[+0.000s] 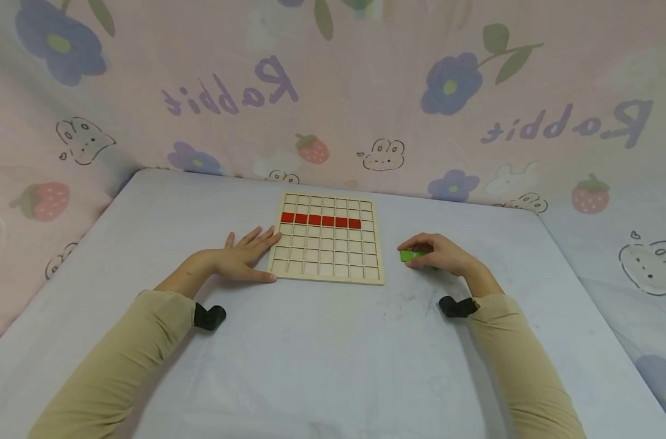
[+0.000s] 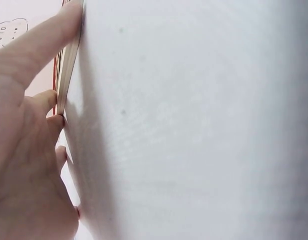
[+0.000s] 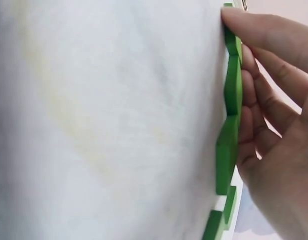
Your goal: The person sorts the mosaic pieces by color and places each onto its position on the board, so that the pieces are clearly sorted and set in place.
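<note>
A wooden grid board [image 1: 326,281] lies flat on the table, with several red square tiles [image 1: 314,220] in one row of its upper half. My left hand [image 1: 236,259] rests at the board's left edge, fingers spread and thumb at the near left corner. In the left wrist view the fingertips meet the board's side [image 2: 69,70]. To the right of the board my right hand [image 1: 439,253] pinches a green tile [image 1: 406,256] between thumb and fingers, low over the table. More green tiles [image 3: 227,155] lie in a line beneath the palm, mostly hidden from the head view.
The white-covered table [image 1: 322,353] reaches back to a hanging pink cloth [image 1: 333,91] printed with rabbits, flowers and strawberries. Black wrist mounts [image 1: 209,317] sit at both sleeve cuffs. Faint smudges mark the table cover between the board and the right hand.
</note>
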Demonstrator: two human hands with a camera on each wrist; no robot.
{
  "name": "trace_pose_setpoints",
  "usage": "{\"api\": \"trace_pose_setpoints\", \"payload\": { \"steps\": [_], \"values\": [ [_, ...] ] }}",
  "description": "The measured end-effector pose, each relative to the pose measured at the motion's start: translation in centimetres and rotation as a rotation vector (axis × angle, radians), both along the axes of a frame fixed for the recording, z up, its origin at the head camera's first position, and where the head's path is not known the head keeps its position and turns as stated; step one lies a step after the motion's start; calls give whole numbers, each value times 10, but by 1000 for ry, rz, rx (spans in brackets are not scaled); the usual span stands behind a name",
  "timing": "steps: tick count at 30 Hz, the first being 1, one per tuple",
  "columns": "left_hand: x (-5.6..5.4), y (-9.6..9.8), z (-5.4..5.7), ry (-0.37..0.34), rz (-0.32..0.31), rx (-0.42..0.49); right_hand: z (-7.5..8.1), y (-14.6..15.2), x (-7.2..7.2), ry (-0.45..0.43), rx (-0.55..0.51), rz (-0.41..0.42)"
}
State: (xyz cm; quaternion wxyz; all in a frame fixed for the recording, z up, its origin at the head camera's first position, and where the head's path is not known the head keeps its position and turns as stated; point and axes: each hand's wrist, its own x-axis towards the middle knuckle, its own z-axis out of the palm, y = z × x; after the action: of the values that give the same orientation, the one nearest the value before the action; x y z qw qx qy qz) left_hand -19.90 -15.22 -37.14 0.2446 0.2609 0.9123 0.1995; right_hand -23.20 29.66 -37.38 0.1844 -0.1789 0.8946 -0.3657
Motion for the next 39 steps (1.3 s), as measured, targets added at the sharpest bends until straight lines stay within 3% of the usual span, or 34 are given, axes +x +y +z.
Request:
{"api": "trace_pose_setpoints", "payload": {
  "steps": [19, 31, 39],
  "values": [
    [1, -1, 0, -10, -1, -25, -1, -3, -3, 41, 31, -88],
    [0, 0, 2, -11, 4, -10, 3, -12, -6, 40, -21, -154],
    [-2, -1, 0, -8, 2, -10, 5, -24, -8, 66, -29, -143]
  ]
}}
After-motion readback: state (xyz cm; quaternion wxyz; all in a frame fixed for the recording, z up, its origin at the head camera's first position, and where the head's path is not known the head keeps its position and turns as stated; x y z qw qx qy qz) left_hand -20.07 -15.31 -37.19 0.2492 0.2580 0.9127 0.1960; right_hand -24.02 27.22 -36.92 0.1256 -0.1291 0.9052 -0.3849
